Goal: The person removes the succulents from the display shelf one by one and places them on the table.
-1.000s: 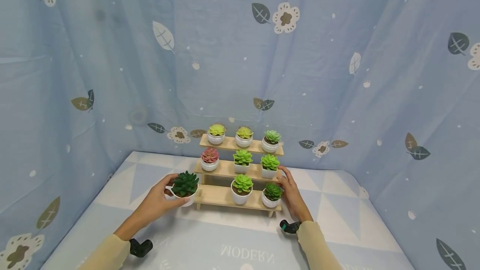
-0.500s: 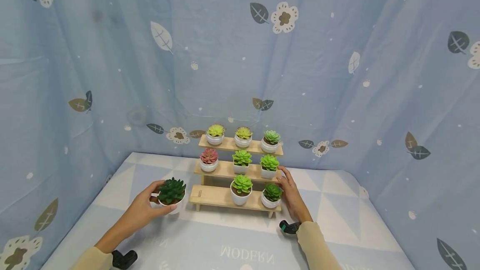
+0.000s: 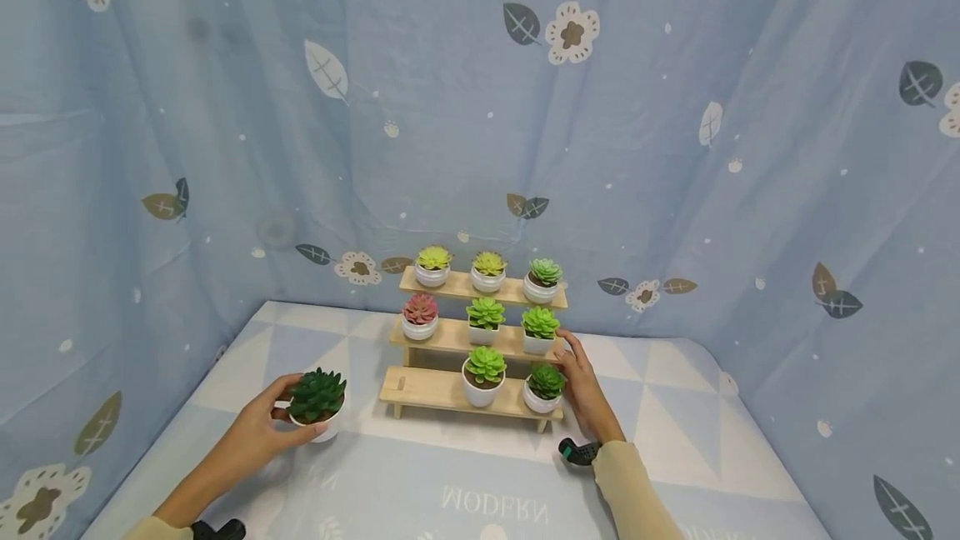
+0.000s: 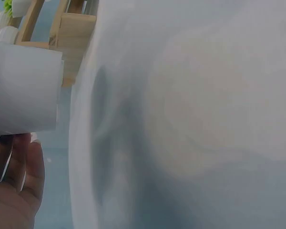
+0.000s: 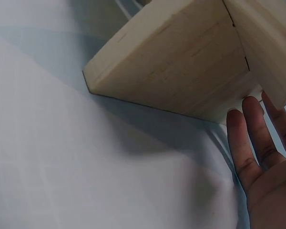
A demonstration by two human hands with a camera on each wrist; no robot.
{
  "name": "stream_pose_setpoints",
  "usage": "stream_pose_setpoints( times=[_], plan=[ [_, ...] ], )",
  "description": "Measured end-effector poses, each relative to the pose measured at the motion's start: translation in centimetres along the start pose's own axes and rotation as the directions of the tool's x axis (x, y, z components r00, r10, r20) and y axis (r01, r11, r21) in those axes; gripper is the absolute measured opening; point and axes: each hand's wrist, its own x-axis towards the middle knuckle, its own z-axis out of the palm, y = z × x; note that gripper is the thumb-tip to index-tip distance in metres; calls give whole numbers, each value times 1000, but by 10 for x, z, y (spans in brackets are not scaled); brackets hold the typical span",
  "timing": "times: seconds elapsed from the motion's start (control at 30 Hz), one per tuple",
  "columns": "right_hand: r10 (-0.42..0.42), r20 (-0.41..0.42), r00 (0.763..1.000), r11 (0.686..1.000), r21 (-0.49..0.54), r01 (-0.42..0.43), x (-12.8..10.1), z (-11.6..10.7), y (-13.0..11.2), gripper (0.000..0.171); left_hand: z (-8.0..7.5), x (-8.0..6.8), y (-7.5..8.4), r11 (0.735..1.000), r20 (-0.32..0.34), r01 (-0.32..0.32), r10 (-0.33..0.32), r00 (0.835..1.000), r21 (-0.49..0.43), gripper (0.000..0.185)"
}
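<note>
My left hand (image 3: 288, 417) grips a white pot with a dark green succulent (image 3: 317, 394), left of the three-tier wooden shelf (image 3: 423, 390) and down at the table cloth; I cannot tell if it touches. The left wrist view shows the pot's white wall (image 4: 24, 88) against my palm, with the shelf's end (image 4: 74, 43) behind it. My right hand (image 3: 576, 365) lies with straight fingers against the shelf's right end, next to a dark green potted succulent (image 3: 545, 387). In the right wrist view the fingers (image 5: 252, 138) touch the wooden end piece (image 5: 181, 62).
The shelf carries several small potted succulents, among them a pink one (image 3: 419, 315) on the middle tier. The bottom tier's left end is bare wood. Blue leaf-print fabric (image 3: 225, 148) walls in the table on three sides.
My left hand has carried the dark green succulent pot away from the bottom tier's left end, leftward and toward me, down to the table cloth. The right hand has stayed on the shelf's end.
</note>
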Motion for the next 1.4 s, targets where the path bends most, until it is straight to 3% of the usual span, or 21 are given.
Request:
stream_pose_setpoints(
  times=[0.4,1.17,1.4],
  plan=[
    [11,9,1000,1000,22,-11,0,-1,2,51,-8,-14,-15,1000,10,14,-15,1000,22,88],
    [-24,21,999,999,41,23,0,1,4,48,-20,-13,-29,998,34,36,-38,999,52,92],
    [-33,7,999,998,55,33,1,2,4,46,-19,-11,-35,999,13,2,-3,1000,34,89]
  ],
)
